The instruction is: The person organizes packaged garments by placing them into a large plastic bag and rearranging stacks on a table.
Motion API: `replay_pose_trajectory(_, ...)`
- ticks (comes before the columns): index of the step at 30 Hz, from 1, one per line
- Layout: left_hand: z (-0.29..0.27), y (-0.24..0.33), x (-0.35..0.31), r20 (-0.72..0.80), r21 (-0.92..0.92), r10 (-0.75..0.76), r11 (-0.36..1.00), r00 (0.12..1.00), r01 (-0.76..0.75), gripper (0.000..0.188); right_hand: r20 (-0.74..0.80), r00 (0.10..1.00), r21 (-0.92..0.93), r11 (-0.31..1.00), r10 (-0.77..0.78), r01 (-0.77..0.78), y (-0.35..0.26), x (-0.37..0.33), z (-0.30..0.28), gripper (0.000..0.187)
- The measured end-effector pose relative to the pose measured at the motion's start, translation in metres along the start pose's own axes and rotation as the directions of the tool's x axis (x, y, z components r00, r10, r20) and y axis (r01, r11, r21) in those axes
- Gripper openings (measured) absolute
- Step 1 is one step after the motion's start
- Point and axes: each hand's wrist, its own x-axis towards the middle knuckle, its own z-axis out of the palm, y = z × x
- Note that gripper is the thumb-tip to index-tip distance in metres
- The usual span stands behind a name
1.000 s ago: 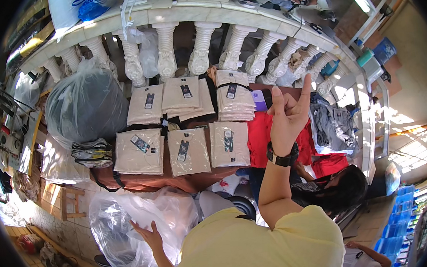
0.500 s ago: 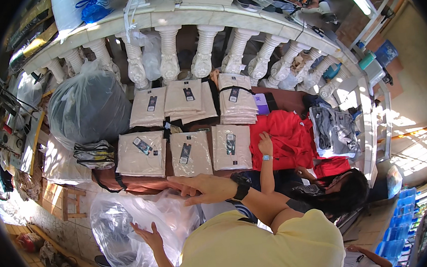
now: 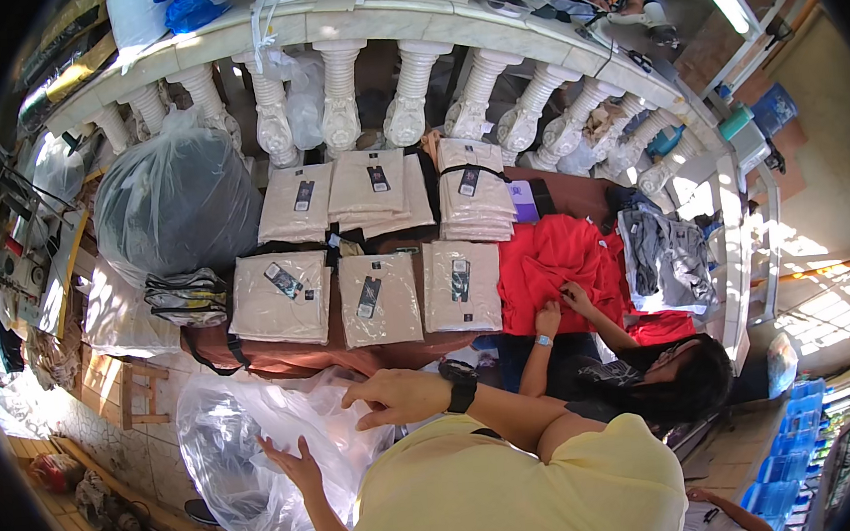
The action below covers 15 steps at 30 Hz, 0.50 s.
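My left hand [image 3: 296,467] is raised with fingers spread, in front of a large clear plastic bag [image 3: 223,461]; I see nothing in it. My right hand [image 3: 407,397], a dark watch at its wrist, reaches across my body over the bag's right side. Its fingers are loosely bent and apart, holding nothing. Beyond it, folded beige garments in clear packs with dark tags lie in two rows on a brown cover. The nearest are a left pack [image 3: 280,299], a middle pack [image 3: 379,299] and a right pack [image 3: 462,286].
To the right a co-worker's two hands rest on a red garment [image 3: 559,260]; grey folded clothes [image 3: 664,257] lie beyond. A big filled plastic sack [image 3: 175,200] stands at the left. White balusters [image 3: 407,97] line the back. A small wooden stool [image 3: 141,398] is at the lower left.
My right hand has drawn back toward me, and its fingers are more bent. My left hand stays about the same. The co-worker's hands have come together on the red garment.
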Motion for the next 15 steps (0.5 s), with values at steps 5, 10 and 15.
replay_pose_trajectory(5,0.0000,0.0017,0.0000,0.008,-0.021,-0.017,1.000,1.000,0.017,0.085,-0.024,1.000,-0.016,1.000,0.018,-0.019,0.0024,0.0001,0.0007,0.038)
replay_pose_trajectory(10,0.0009,-0.0047,-0.0033,0.018,-0.053,-0.022,0.998,1.000,0.023,0.086,-0.031,0.999,0.014,1.000,0.019,-0.018,0.0010,0.0015,-0.0008,0.034)
replay_pose_trajectory(15,0.0027,-0.0022,-0.0053,0.040,-0.066,-0.049,0.996,0.998,0.052,0.087,-0.006,0.998,0.019,0.998,0.063,-0.063,-0.0007,0.0027,-0.0042,0.030)
